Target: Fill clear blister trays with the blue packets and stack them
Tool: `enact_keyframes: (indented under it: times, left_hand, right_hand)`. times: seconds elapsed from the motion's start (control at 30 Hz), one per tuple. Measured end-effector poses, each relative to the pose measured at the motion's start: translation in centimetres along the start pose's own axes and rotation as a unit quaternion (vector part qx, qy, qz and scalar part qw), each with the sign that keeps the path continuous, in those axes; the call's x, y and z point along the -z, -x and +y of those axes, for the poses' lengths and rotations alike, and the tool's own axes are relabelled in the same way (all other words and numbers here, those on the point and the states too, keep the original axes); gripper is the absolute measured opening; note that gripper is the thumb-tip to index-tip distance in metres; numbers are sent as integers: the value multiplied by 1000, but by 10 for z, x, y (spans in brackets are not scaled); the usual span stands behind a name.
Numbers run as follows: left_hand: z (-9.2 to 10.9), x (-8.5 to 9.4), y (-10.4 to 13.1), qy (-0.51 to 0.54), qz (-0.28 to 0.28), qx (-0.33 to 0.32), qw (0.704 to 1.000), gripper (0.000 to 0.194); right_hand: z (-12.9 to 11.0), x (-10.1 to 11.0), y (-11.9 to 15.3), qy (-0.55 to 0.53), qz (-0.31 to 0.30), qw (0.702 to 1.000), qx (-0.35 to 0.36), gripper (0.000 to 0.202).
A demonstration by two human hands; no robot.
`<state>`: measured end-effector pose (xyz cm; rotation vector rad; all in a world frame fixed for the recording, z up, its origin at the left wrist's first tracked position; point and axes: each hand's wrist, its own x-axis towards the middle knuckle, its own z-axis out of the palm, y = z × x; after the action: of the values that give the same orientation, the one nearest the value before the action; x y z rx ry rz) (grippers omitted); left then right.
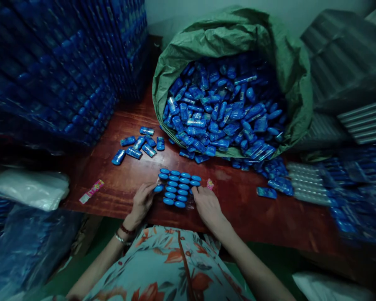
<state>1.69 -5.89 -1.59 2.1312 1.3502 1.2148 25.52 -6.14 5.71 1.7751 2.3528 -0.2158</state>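
Several glossy blue oval pieces (177,184) lie in close rows on the reddish-brown wooden table (238,217), in front of my body. At the left edge of the rows, my left hand (143,200) has its fingers closed at a blue oval piece (158,188). My right hand (206,205) is at the right edge, fingers bent together against the end pieces; what they pinch, if anything, is hidden. Behind the rows to the left, several blue wrapped packets (139,143) are scattered.
A big green sack (166,71) full of blue packets (213,113) lies open at the back. Tall stacks of blue packs (65,75) stand at the left. Clear ridged trays (310,182) and wrapped blue packs (360,188) are at the right. A pink strip (92,192) lies front left.
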Motion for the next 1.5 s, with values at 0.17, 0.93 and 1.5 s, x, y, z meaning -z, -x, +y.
enact_keyframes:
  times: [0.17, 0.93, 1.5]
  left_hand:
    - [-15, 6, -22, -42, -92, -71, 992, 37]
    - [-19, 19, -30, -218, -169, -128, 953, 43]
    - [-52, 10, -81, -94, -18, 66, 993, 40]
  right_hand:
    - [-1, 3, -9, 20, -12, 999, 38, 27]
    - [28, -45, -11, -51, 123, 984, 118, 46]
    - [45, -49, -27, -178, 259, 949, -19, 42]
